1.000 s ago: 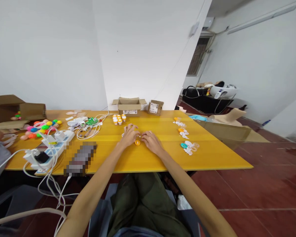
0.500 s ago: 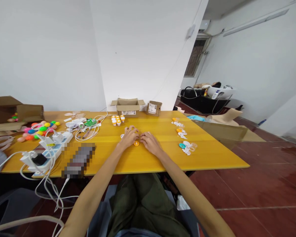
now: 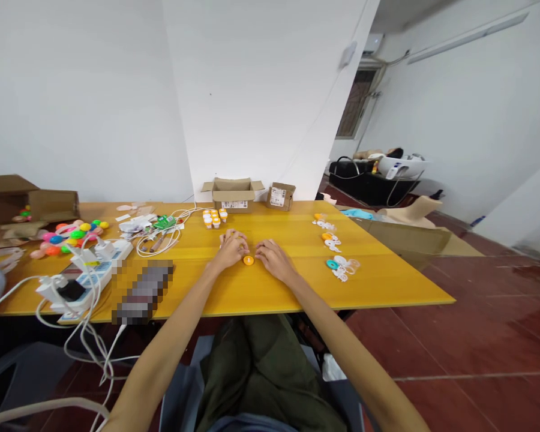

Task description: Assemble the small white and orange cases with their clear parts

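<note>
A small orange disc-shaped piece [image 3: 248, 260] lies on the yellow table between my hands. Just left of it is my left hand [image 3: 231, 249], fingers bent down over a white piece that is almost wholly covered. What those fingertips pinch is hidden. My right hand [image 3: 273, 258] rests on the table on the disc's other side, fingers loosely curved and apart, with nothing visible in them. Its fingertips are near the disc; I cannot tell if they touch it. Beyond my left hand stands a cluster of small white containers with orange tops [image 3: 215, 218].
Along the table's right side lie three groups of loose parts: orange-and-white [image 3: 324, 222], orange-and-white [image 3: 331, 242], teal-and-white [image 3: 342, 266]. Two cardboard boxes [image 3: 233, 195] stand behind. At left are a power strip [image 3: 99, 277], cables, a blurred phone [image 3: 144, 293], colourful balls [image 3: 74, 235] and another person's arm.
My left hand has shifted slightly left, covering most of the white piece that showed beside it. My right hand and the orange disc have hardly moved. The other person's hand has risen at far left.
</note>
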Tool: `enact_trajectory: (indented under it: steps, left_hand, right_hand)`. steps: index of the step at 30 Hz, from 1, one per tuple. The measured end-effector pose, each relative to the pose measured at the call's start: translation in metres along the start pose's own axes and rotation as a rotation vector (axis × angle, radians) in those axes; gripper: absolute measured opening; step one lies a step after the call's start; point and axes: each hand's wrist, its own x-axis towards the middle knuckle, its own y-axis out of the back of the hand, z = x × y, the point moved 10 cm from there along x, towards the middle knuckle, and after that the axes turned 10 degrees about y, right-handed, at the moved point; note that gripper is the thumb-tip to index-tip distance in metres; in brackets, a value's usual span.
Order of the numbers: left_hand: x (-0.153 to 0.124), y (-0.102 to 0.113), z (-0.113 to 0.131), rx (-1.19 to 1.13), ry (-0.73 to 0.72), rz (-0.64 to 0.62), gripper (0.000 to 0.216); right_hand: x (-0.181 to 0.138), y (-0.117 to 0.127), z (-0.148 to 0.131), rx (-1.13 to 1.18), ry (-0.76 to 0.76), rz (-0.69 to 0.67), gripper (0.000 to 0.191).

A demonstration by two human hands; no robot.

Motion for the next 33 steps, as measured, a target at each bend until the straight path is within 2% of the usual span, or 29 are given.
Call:
enact_trajectory:
  steps: [7, 17, 33]
  left_hand:
    - [-0.007, 0.008, -0.010, -0.063, 0.002, 0.004, 0.011]
    - [-0.013, -0.008, -0.009, -0.042, 0.027, -0.100, 0.009]
    - [-0.018, -0.001, -0.001, 0.016, 0.025, -0.064, 0.014]
  right_hand:
    - [-0.001, -0.001, 0.001, -0.007, 0.018, 0.012, 0.015]
    - [-0.001, -0.002, 0.001, -0.030, 0.006, -0.006, 0.014]
    - [-0.001, -0.002, 0.000, -0.025, 0.015, 0.001, 0.015]
